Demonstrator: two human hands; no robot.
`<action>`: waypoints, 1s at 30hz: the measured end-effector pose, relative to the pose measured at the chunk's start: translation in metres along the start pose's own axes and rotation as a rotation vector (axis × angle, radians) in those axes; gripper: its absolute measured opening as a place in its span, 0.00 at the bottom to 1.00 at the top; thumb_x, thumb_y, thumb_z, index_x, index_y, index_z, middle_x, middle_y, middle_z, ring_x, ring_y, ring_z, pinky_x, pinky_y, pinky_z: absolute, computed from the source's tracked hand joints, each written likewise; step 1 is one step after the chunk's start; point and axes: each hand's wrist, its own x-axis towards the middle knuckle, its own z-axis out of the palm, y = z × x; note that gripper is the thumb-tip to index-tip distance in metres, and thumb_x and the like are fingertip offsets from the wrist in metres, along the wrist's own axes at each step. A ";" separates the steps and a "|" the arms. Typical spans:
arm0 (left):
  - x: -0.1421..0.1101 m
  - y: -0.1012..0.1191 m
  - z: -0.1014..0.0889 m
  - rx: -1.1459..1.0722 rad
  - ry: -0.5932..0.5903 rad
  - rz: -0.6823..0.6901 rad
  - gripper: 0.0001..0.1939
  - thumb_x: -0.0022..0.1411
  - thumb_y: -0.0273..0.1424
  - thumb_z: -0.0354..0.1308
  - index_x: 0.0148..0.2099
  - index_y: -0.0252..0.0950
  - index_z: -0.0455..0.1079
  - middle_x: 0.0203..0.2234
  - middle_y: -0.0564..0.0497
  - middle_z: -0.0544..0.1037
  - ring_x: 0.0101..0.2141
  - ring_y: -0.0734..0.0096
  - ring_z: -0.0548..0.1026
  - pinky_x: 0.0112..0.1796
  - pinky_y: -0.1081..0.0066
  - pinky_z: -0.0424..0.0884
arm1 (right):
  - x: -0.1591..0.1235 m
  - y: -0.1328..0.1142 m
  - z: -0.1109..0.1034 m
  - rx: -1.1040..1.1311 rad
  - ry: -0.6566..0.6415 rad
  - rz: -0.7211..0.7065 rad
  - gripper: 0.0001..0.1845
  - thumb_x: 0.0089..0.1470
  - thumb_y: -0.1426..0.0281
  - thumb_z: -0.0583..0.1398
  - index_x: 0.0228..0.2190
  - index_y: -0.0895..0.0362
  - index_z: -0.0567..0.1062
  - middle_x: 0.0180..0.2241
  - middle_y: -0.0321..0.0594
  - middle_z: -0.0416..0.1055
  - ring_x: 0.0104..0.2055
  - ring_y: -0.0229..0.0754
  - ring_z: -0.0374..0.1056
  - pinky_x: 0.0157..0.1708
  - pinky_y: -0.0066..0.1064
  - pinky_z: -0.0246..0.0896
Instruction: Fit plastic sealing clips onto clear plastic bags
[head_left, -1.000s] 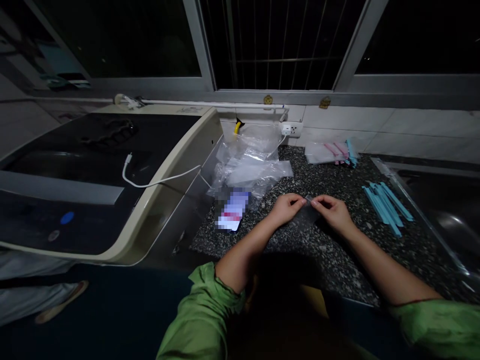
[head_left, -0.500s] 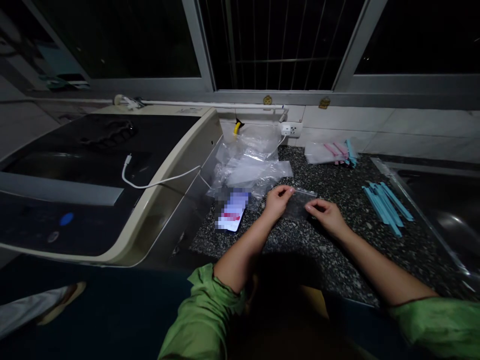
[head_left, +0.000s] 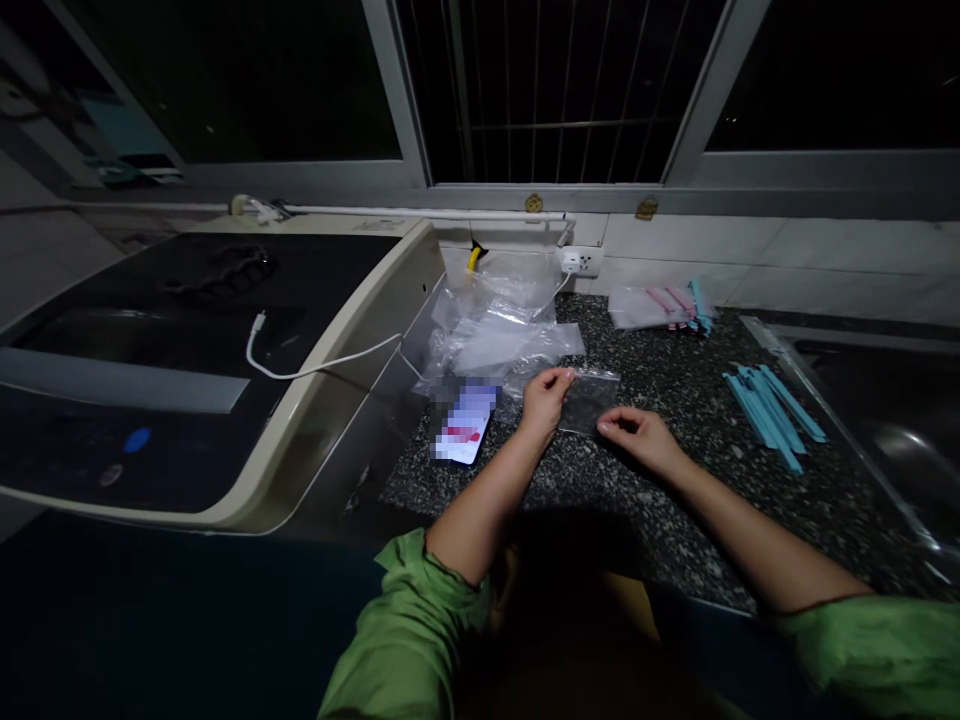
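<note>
A small clear zip bag (head_left: 589, 402) is held just above the dark speckled counter. My left hand (head_left: 545, 403) pinches its upper left corner between thumb and fingers. At the bag's lower right corner, the thumb and fingertips of my right hand (head_left: 640, 440) are closed on its edge. Left of my hands lies a lit phone (head_left: 466, 425), its screen partly blurred out. Behind it is a heap of clear plastic bags (head_left: 502, 335). Several light blue strips (head_left: 772, 410) lie in a loose pile to the right of my right hand.
A washing machine (head_left: 300, 350) stands at left, with a white charging cable (head_left: 330, 368) across its lid. At the back, pink and blue strips (head_left: 679, 303) rest on plastic bags beneath a wall socket (head_left: 581, 261). A metal sink (head_left: 892, 440) is at right.
Both hands and the zip bag have shifted slightly left, and the bag now shows flatter and wider between them. A person's foot at the lower left has gone out of view.
</note>
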 end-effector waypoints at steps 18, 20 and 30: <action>-0.010 -0.008 0.007 0.158 -0.290 0.000 0.10 0.48 0.36 0.61 0.26 0.33 0.71 0.21 0.54 0.73 0.26 0.76 0.68 0.33 0.74 0.64 | 0.004 -0.003 -0.018 0.001 0.168 -0.024 0.18 0.39 0.53 0.62 0.24 0.56 0.75 0.22 0.36 0.71 0.24 0.38 0.64 0.26 0.30 0.59; -0.010 -0.009 0.007 0.182 -0.292 0.005 0.10 0.49 0.36 0.61 0.26 0.33 0.71 0.21 0.54 0.73 0.27 0.76 0.68 0.33 0.74 0.64 | 0.004 -0.003 -0.017 -0.020 0.165 -0.030 0.17 0.39 0.54 0.62 0.22 0.56 0.75 0.20 0.35 0.70 0.22 0.37 0.62 0.24 0.29 0.57; -0.010 -0.007 0.007 0.142 -0.355 0.037 0.08 0.45 0.32 0.62 0.25 0.32 0.70 0.21 0.54 0.74 0.25 0.77 0.68 0.32 0.74 0.64 | 0.003 -0.002 -0.015 -0.014 0.167 -0.047 0.15 0.39 0.56 0.62 0.22 0.57 0.74 0.22 0.37 0.71 0.24 0.37 0.62 0.26 0.29 0.57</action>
